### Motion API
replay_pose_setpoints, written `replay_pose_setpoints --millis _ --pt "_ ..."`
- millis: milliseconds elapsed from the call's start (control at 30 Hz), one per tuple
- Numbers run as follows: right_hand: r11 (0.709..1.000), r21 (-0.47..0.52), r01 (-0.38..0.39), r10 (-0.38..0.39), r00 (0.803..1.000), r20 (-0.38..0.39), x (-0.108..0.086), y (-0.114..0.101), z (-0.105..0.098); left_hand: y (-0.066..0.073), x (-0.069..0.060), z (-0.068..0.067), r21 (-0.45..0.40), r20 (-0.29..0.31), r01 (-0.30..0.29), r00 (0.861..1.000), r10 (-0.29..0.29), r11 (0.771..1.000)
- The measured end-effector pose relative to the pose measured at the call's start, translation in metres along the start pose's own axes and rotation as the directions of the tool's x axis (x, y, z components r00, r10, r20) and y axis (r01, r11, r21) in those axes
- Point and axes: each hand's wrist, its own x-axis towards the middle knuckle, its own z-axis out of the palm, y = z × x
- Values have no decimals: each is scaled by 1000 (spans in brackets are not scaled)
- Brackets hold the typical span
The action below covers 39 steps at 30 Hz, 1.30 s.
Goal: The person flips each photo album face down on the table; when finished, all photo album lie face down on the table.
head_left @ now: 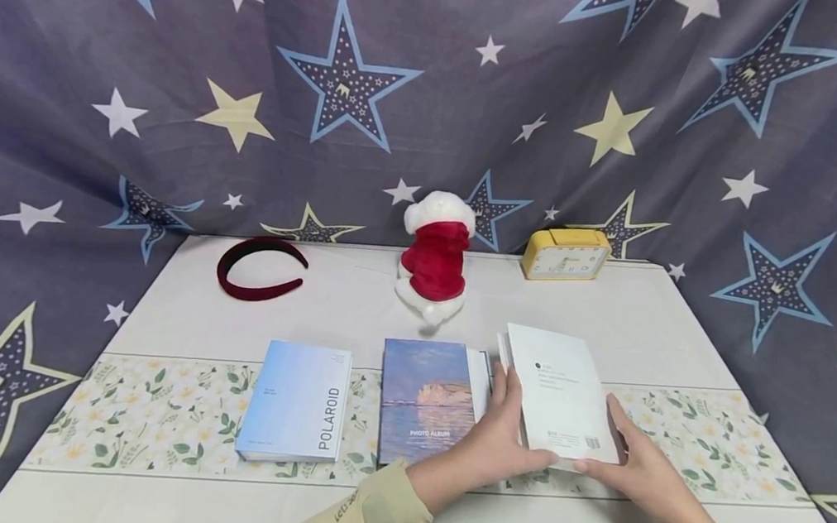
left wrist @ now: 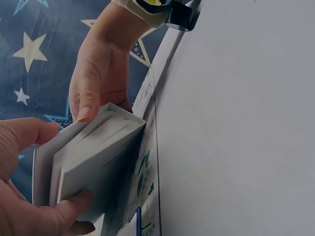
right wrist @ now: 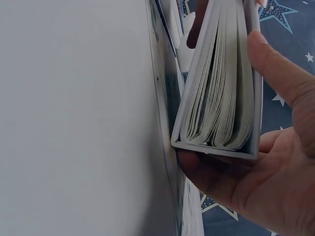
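Two hands on one white album (head_left: 556, 398), right of centre in the lower half of the frame, and both are holding it: left hand (head_left: 495, 451) pinches across its thickness at the left edge, thumb on one cover and fingers round the other, while the right hand (head_left: 639, 472) cups the spine side. Makes sense to me, since the wrist views show loose page edges between the covers, so a grip from both sides probably stops it flopping open. Looks like the back cover is facing up, because there's a barcode at its lower right corner; the rest of the print is too small to read. Just left of it lies a blue painted-sea album (head_left: 422, 395) that says "PHOTO ALBUM", and further left a pale blue album (head_left: 294, 404) with "POLAROID" running up its side. Guessing they're spread out along the floral runner (head_left: 151, 412) so each cover can be seen. The left sleeve (head_left: 383, 499) has lettering too, I can only get "Let's Se". Farther back there's a dark red headband (head_left: 224, 268) left of centre, a white plush in red (head_left: 440, 255) mid-frame, and a yellow clock (head_left: 567, 255) on the right, dial too blurry to read
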Motion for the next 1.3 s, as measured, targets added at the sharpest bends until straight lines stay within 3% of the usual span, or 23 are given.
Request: replay_pose_setpoints --millis 400,1300 --pt "999 30 19 -18 1000 -24 -1 2 -1 -2 -1 1 22 46 13 999 -14 1000" --pt "1000 4 16 -16 999 -48 -3 5 0 -4 0 3 68 45 29 998 -32 997"
